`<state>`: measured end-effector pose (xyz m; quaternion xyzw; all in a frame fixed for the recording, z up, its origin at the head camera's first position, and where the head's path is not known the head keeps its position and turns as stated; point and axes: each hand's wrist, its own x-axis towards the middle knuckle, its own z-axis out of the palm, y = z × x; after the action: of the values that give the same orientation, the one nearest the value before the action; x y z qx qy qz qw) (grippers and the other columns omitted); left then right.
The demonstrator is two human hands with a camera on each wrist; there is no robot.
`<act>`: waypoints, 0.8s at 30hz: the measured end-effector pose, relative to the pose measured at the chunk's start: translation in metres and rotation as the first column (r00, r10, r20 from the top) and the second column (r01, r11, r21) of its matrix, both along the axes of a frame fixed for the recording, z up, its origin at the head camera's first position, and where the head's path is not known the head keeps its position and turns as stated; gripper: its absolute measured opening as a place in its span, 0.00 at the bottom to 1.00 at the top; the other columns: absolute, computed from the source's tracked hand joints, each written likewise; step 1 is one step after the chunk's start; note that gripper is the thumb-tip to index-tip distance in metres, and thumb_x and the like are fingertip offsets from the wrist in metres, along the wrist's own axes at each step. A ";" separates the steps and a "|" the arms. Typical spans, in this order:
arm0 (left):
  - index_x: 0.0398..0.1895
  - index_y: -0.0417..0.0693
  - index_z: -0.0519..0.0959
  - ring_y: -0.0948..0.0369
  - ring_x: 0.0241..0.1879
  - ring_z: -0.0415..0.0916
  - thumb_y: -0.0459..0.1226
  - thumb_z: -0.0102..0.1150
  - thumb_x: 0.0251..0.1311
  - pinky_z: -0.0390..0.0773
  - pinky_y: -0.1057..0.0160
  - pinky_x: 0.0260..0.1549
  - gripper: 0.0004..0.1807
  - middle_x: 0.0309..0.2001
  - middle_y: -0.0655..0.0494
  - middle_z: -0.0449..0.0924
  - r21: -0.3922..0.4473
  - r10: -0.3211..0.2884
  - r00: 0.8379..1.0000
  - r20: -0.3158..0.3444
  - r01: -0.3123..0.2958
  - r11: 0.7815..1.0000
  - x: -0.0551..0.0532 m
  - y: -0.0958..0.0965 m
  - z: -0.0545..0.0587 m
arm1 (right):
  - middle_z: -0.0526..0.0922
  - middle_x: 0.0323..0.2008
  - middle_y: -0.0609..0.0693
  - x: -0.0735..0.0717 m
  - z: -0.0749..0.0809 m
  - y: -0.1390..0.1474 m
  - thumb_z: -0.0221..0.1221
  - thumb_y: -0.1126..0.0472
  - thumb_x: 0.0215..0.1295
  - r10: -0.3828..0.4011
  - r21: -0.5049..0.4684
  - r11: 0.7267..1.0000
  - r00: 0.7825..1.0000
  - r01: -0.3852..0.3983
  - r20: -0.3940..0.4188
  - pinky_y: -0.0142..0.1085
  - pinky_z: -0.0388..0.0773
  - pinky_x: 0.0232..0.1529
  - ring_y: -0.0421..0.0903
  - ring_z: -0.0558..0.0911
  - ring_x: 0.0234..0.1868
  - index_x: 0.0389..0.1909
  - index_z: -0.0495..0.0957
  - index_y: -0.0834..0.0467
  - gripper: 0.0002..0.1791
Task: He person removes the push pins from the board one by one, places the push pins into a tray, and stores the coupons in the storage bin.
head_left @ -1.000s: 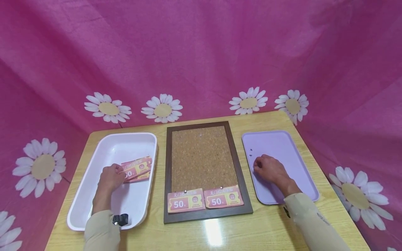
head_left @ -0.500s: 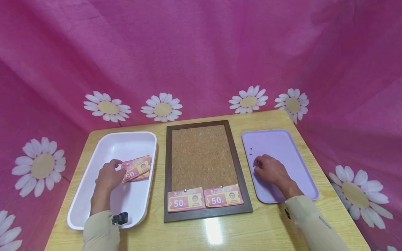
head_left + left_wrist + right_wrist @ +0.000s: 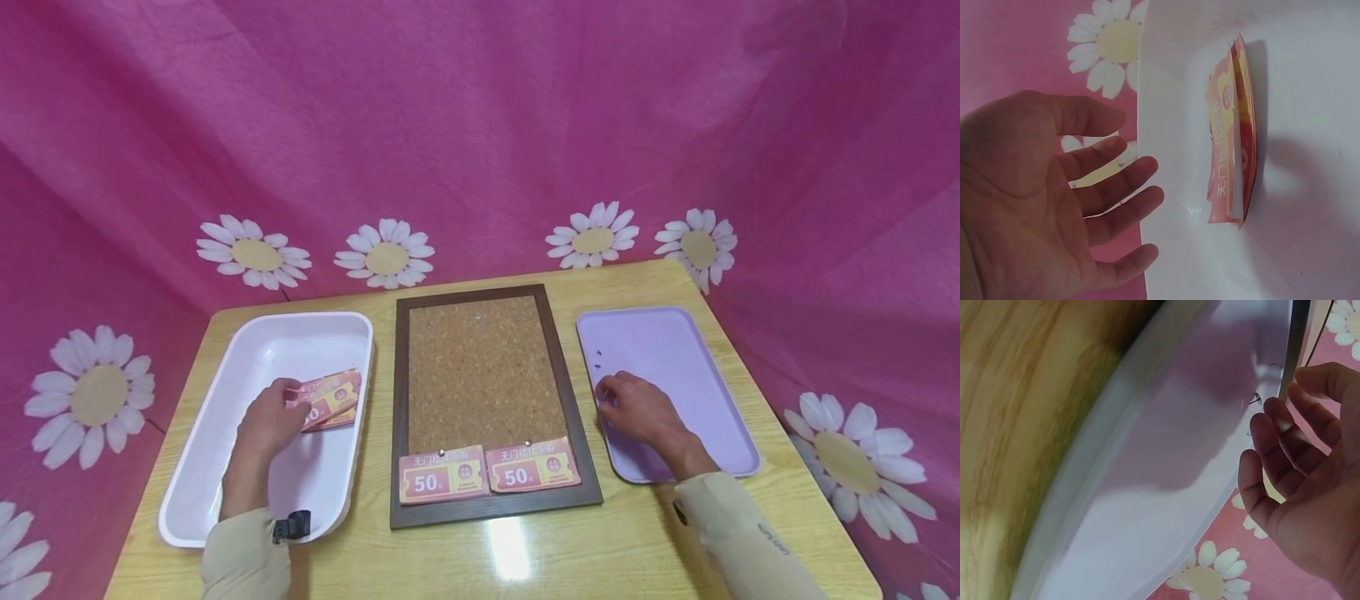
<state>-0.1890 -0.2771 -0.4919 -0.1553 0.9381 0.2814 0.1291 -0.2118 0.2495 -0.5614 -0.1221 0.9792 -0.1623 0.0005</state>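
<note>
Inside the white basin (image 3: 180, 475), several red-and-yellow paper coupons (image 3: 333, 393) lie overlapped against the right wall. My left hand (image 3: 270, 421) hovers at their left end. In the left wrist view its fingers are spread and loosely bent, apart from the coupons (image 3: 1229, 144), with nothing in them. Over the left side of the purple tray (image 3: 697, 367) is my right hand (image 3: 639, 408). Its fingers are loosely curled (image 3: 1310, 450) and no object shows between them. Close to the fingertips, a small dark pin (image 3: 1255, 398) lies in the tray.
Between basin and tray lies a brown-framed cork board (image 3: 480, 375). Two coupons, a left one (image 3: 444, 483) and a right one (image 3: 534, 468), are pinned side by side along its lower edge. A pink flowered cloth (image 3: 480, 125) hangs behind the wooden table (image 3: 450, 575).
My left hand draws back left off the coupons, then moves right, close to their end again. My right hand shifts slightly left toward the tray's edge.
</note>
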 end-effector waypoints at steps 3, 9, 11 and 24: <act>0.65 0.38 0.64 0.39 0.59 0.68 0.42 0.48 0.62 0.66 0.39 0.54 0.29 0.61 0.35 0.70 -0.014 -0.028 0.999 -0.025 0.028 1.000 0.002 0.003 0.002 | 0.79 0.31 0.46 0.002 0.002 -0.002 0.60 0.58 0.53 0.006 0.006 1.000 1.000 -0.006 0.007 0.43 0.74 0.34 0.45 0.76 0.30 0.35 0.80 0.52 0.07; 0.62 0.40 0.67 0.42 0.54 0.72 0.44 0.50 0.64 0.69 0.42 0.48 0.26 0.58 0.37 0.74 -0.021 -0.091 0.995 -0.048 0.090 0.996 0.010 0.014 0.006 | 0.79 0.33 0.46 0.007 0.004 -0.007 0.60 0.56 0.53 0.024 0.023 0.999 0.999 -0.025 0.028 0.45 0.75 0.35 0.45 0.77 0.32 0.35 0.80 0.52 0.08; 0.60 0.40 0.68 0.43 0.53 0.73 0.44 0.49 0.63 0.70 0.44 0.46 0.25 0.56 0.38 0.75 -0.028 -0.108 0.993 -0.055 0.107 0.994 0.013 0.019 0.005 | 0.79 0.33 0.47 0.008 0.004 -0.008 0.60 0.56 0.53 0.030 0.027 0.999 0.999 -0.031 0.018 0.45 0.75 0.35 0.46 0.77 0.32 0.35 0.80 0.52 0.09; 0.58 0.42 0.72 0.43 0.54 0.75 0.44 0.52 0.62 0.67 0.37 0.49 0.24 0.55 0.39 0.78 -0.033 -0.168 0.981 -0.100 0.166 0.986 0.023 0.052 0.004 | 0.79 0.32 0.46 0.017 0.013 -0.023 0.60 0.55 0.53 0.051 0.060 0.997 0.998 -0.053 0.030 0.42 0.76 0.36 0.43 0.76 0.32 0.36 0.81 0.52 0.09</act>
<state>-0.1663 -0.2254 -0.4877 -0.0629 0.9566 0.2656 0.1019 -0.1947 0.2268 -0.5483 -0.1451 0.9800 -0.1341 0.0221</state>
